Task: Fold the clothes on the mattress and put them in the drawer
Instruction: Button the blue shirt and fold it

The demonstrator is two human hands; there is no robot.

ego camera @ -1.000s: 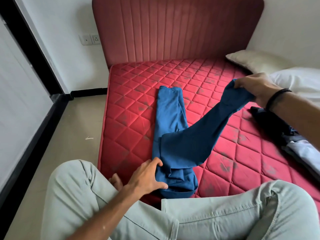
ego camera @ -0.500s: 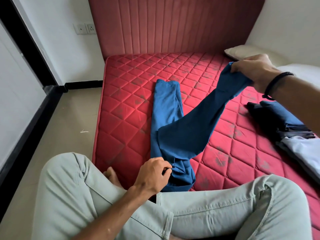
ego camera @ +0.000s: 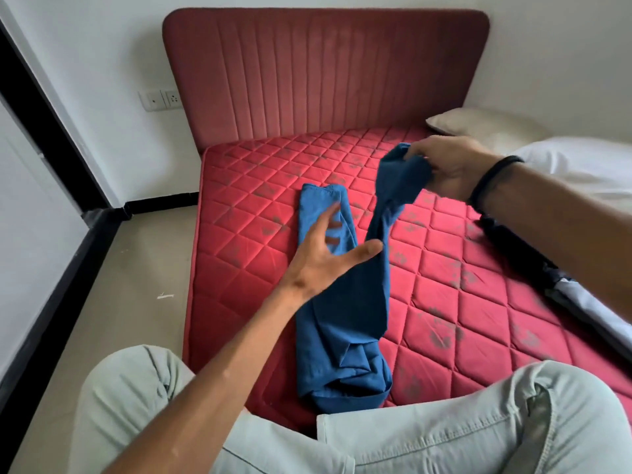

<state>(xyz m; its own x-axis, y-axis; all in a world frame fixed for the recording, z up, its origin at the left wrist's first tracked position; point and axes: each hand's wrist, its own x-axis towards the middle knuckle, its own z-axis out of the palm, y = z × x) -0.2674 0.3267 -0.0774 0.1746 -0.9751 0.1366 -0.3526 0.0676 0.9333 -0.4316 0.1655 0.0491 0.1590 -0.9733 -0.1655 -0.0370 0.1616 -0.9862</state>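
Note:
Blue trousers (ego camera: 345,333) lie lengthwise on the red quilted mattress (ego camera: 461,289), waist end near my knees. One leg lies flat, pointing at the headboard. The other leg is lifted off the mattress, and my right hand (ego camera: 448,169) grips its cuff in the air at the right. My left hand (ego camera: 328,254) hovers over the middle of the trousers with fingers spread and straight, thumb by the raised leg. No drawer is in view.
Dark and white clothes (ego camera: 561,282) lie at the mattress's right edge, partly behind my right arm. Two pillows (ego camera: 492,128) sit at the back right. The padded headboard (ego camera: 325,77) stands behind. Bare floor (ego camera: 113,302) runs along the left. My bent knees fill the bottom.
My left hand let go of the waist end and moved forward over the trousers, fingers spread. My right hand carried the lifted leg's cuff leftward, towards the flat leg.

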